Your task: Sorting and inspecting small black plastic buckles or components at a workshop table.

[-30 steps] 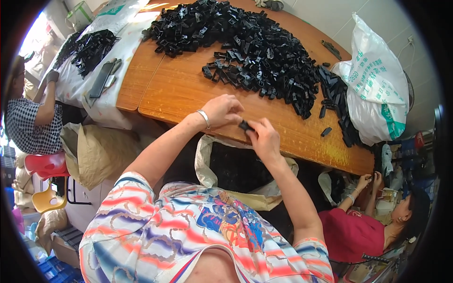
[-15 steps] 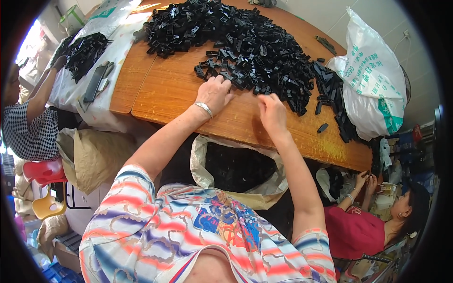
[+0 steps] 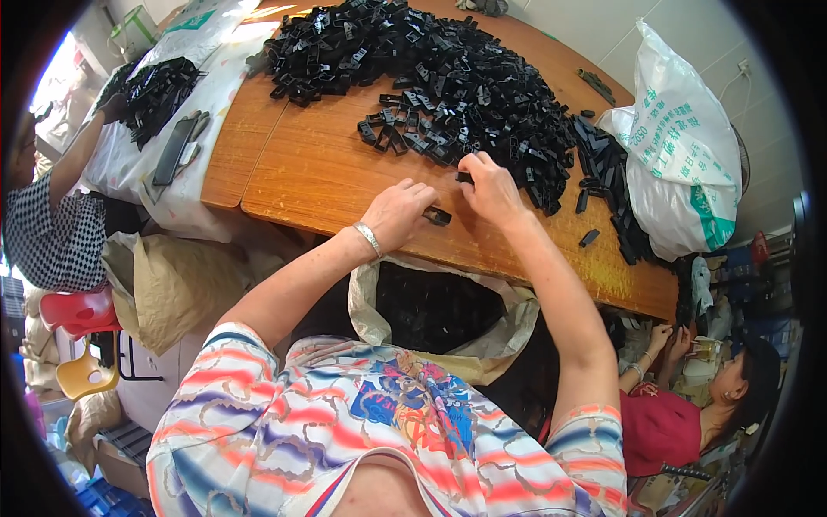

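My left hand, with a silver bracelet on the wrist, is above the near part of the wooden table. Its fingers are closed on a small black plastic piece that sticks out to the right. Close by, my right hand pinches another dark piece between thumb and fingers, at the near edge of a large pile of black plastic pieces. These pieces look like small hollow frames. Just below my hands, under the table edge, an open sack has a black inside whose contents I cannot make out.
Long black strips lie right of the pile beside a white plastic bag. One loose piece sits near the table's right edge. A brown paper sack stands left. Co-workers sit at left and right.
My left hand has drawn back from the pile toward me with a black piece. My right hand has moved up to the pile's edge and now pinches a dark piece.
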A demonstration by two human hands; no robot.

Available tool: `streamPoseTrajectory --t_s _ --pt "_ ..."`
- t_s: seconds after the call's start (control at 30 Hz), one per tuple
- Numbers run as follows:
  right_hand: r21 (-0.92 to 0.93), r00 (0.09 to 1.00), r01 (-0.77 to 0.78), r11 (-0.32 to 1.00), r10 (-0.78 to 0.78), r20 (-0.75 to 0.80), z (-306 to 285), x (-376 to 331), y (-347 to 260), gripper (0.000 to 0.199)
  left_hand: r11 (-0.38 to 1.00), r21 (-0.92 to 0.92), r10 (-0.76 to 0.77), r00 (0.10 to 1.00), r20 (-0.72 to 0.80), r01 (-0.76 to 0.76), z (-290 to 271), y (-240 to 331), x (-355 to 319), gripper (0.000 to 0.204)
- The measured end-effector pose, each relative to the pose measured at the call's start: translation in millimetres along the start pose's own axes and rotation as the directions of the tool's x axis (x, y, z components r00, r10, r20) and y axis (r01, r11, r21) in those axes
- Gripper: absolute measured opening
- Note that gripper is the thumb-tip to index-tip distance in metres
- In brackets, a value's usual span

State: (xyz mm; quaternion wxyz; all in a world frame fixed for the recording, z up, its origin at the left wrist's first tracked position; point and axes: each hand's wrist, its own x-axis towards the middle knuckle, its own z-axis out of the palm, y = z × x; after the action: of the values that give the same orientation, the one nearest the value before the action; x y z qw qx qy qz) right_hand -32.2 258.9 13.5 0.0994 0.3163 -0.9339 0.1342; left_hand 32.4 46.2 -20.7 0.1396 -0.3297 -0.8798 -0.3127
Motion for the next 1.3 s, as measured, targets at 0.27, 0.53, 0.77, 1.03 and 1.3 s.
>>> streamPoseTrajectory --t_s 0.27,0.53,0.77,1.03,1.3 --pt "0.633 0.823 -0.428 0.645 0.568 -0.022 20 -68 -29 0.027 0.994 -0.026 -0.109 0.990 -0.094 0.107 -1 -5 -8 0.029" --pt "0.239 0.890 -0.399 0.885 0.437 -0.133 1 -68 -49 0.026 0.989 -0.034 -0.143 0.989 -0.043 0.141 -1 -3 -5 0.025" --pt "0.383 0.934 -0.198 0.902 0.292 -0.207 19 -60 -76 0.031 0.988 -0.028 -0.156 0.987 -0.039 0.155 3 -6 -7 0.025" --pt "0.187 0.962 -0.121 0.975 0.162 -0.220 22 -67 -80 0.032 0.989 -0.056 -0.141 0.990 -0.028 0.139 2 -8 -5 0.024" --pt "-0.059 0.978 -0.020 0.998 0.007 -0.209 31 -70 -77 0.038 0.994 -0.018 -0.113 0.992 -0.059 0.112 7 -10 -3 0.024"
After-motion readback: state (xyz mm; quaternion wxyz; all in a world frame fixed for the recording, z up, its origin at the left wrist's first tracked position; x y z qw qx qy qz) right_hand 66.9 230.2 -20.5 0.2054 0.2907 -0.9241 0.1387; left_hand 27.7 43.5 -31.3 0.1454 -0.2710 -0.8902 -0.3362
